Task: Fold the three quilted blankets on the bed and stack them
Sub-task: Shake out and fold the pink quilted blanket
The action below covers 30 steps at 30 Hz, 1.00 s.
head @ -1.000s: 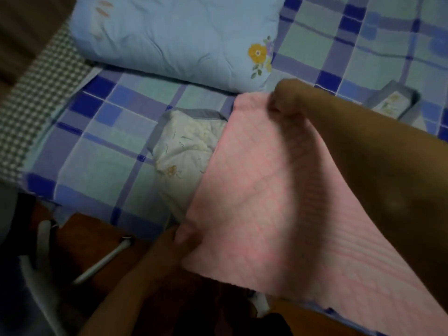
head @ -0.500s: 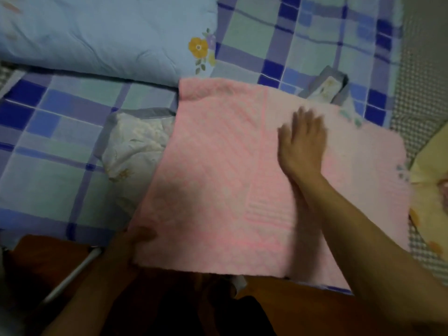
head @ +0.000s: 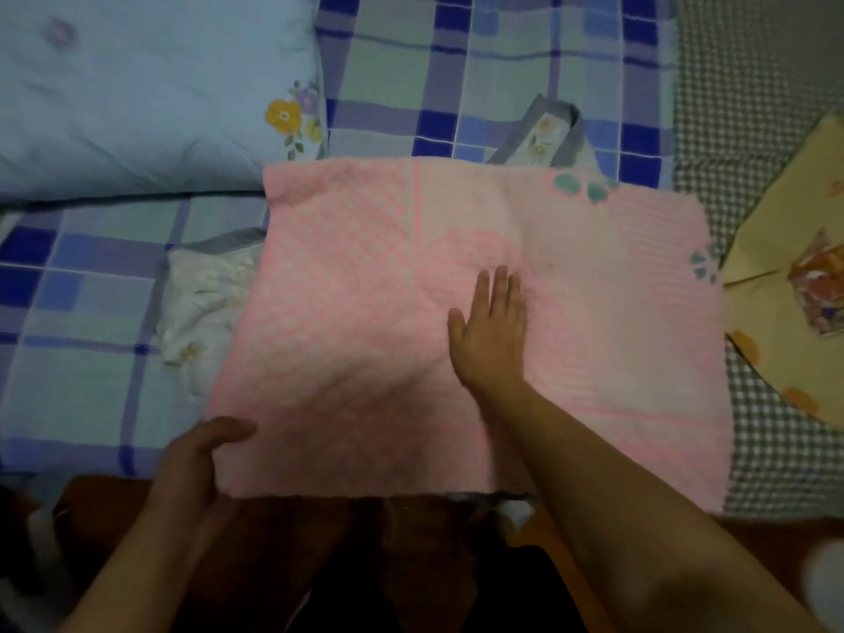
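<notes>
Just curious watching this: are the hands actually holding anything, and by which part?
The left hand grips the pink blanket at its near left corner. The right hand holds nothing; it lies flat on the blanket's middle.

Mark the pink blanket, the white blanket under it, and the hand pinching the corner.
pink blanket (head: 347, 312): head view, bare quilted top left of centre.
white blanket (head: 205, 294): head view, crumpled part showing at the pink one's left edge.
left hand (head: 196, 459): head view, back of hand.

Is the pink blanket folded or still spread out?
Folded, lying flat: the pink blanket forms a compact rectangle. The right hand presses it; the left hand grips its near corner.
</notes>
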### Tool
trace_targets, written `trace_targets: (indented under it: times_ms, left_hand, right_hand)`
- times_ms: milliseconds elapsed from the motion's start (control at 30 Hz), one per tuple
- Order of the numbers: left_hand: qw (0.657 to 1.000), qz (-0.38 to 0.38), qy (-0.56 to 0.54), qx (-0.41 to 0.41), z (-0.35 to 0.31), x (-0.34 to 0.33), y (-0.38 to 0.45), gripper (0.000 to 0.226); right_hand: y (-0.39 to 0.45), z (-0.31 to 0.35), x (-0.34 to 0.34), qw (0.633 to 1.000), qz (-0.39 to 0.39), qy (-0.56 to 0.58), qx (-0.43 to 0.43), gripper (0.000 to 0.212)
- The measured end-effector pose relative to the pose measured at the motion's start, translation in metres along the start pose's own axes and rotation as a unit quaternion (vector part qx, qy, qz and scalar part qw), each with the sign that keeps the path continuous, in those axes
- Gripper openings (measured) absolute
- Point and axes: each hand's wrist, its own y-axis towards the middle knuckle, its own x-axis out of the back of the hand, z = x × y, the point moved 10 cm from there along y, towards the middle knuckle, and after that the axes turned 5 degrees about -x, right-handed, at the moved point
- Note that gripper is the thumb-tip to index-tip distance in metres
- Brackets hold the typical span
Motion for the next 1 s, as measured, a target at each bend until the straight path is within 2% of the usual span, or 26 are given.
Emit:
trace_targets:
  times_ms: [100,133,167,200,267,300,333,367,400,467,500,533,600,633,667,700,733,767,800,833,867,933,1000]
  left_hand:
    - [0.996,0.044,-0.015,-0.078,-0.023,-0.058,-0.029,0.045]
    - [0.992,0.073,-0.021,-0.101,-0.030,-0.086,-0.040,0.045]
    - [0.987,0.111,-0.024,-0.114,-0.033,-0.121,-0.052,0.043]
    - [0.979,0.163,-0.020,-0.122,-0.032,-0.161,-0.066,0.045]
    - [0.952,0.269,0.039,-0.142,-0.016,-0.253,-0.102,0.072]
    - [0.928,0.313,0.108,-0.172,-0.003,-0.297,-0.119,0.070]
    - [0.888,0.342,0.214,-0.221,0.014,-0.340,-0.136,0.061]
    - [0.834,0.362,0.323,-0.263,0.036,-0.379,-0.151,0.056]
    - [0.775,0.385,0.406,-0.294,0.065,-0.412,-0.161,0.054]
    - [0.696,0.394,0.522,-0.297,0.129,-0.451,-0.155,0.057]
    - [0.667,0.387,0.577,-0.268,0.168,-0.458,-0.140,0.063]
    - [0.624,0.373,0.647,-0.229,0.211,-0.452,-0.116,0.065]
    - [0.480,0.355,0.769,-0.228,0.277,-0.425,-0.074,0.052]
    - [0.437,0.336,0.789,-0.270,0.291,-0.408,-0.055,0.056]
    - [0.422,0.296,0.801,-0.304,0.289,-0.388,-0.042,0.061]
    - [0.429,0.239,0.789,-0.368,0.270,-0.370,-0.040,0.056]
    - [0.471,0.173,0.748,-0.435,0.243,-0.345,-0.041,0.043]
    - [0.530,0.095,0.682,-0.494,0.213,-0.316,-0.049,0.037]
    - [0.586,0.017,0.630,-0.510,0.186,-0.283,-0.055,0.045]
    - [0.637,-0.041,0.601,-0.482,0.169,-0.252,-0.055,0.055]
    - [0.684,-0.057,0.584,-0.433,0.165,-0.229,-0.050,0.065]
    - [0.811,0.009,0.513,-0.282,0.188,-0.202,-0.030,0.082]
    - [0.884,0.077,0.432,-0.162,0.214,-0.191,-0.017,0.089]
  right_hand:
    - [0.017,0.007,0.012,0.995,0.088,0.049,0.023,0.080]
    - [0.021,0.004,0.020,0.979,0.159,0.125,0.021,0.082]
    - [0.020,0.002,0.038,0.941,0.243,0.234,0.006,0.084]
    - [0.018,-0.003,0.064,0.872,0.310,0.377,-0.028,0.083]
    - [0.004,-0.016,0.136,0.695,0.395,0.597,-0.068,0.067]
    - [-0.001,-0.026,0.175,0.644,0.415,0.640,-0.058,0.067]
    - [-0.002,-0.041,0.210,0.617,0.420,0.664,-0.038,0.071]
    - [-0.002,-0.059,0.242,0.614,0.411,0.674,-0.022,0.071]
    - [0.000,-0.085,0.260,0.636,0.386,0.668,-0.021,0.066]
    - [0.010,-0.156,0.258,0.744,0.277,0.605,-0.065,0.042]
    - [0.014,-0.195,0.242,0.801,0.221,0.549,-0.095,0.035]
    - [0.014,-0.231,0.217,0.838,0.194,0.494,-0.126,0.036]
    - [0.005,-0.283,0.154,0.860,0.195,0.434,-0.187,0.046]
    - [0.002,-0.301,0.129,0.856,0.186,0.436,-0.207,0.051]
    - [0.001,-0.314,0.113,0.847,0.169,0.455,-0.217,0.052]
    - [0.002,-0.322,0.104,0.834,0.150,0.481,-0.225,0.054]
    - [0.002,-0.326,0.099,0.831,0.139,0.487,-0.230,0.055]
    - [-0.002,-0.327,0.098,0.837,0.140,0.473,-0.236,0.056]
    - [-0.008,-0.328,0.099,0.854,0.150,0.437,-0.238,0.054]
    - [-0.012,-0.330,0.103,0.878,0.154,0.388,-0.234,0.051]
    - [-0.016,-0.331,0.112,0.901,0.142,0.344,-0.223,0.048]
    - [-0.021,-0.331,0.142,0.920,0.068,0.326,-0.204,0.041]
    - [-0.024,-0.333,0.162,0.926,0.000,0.329,-0.187,0.037]
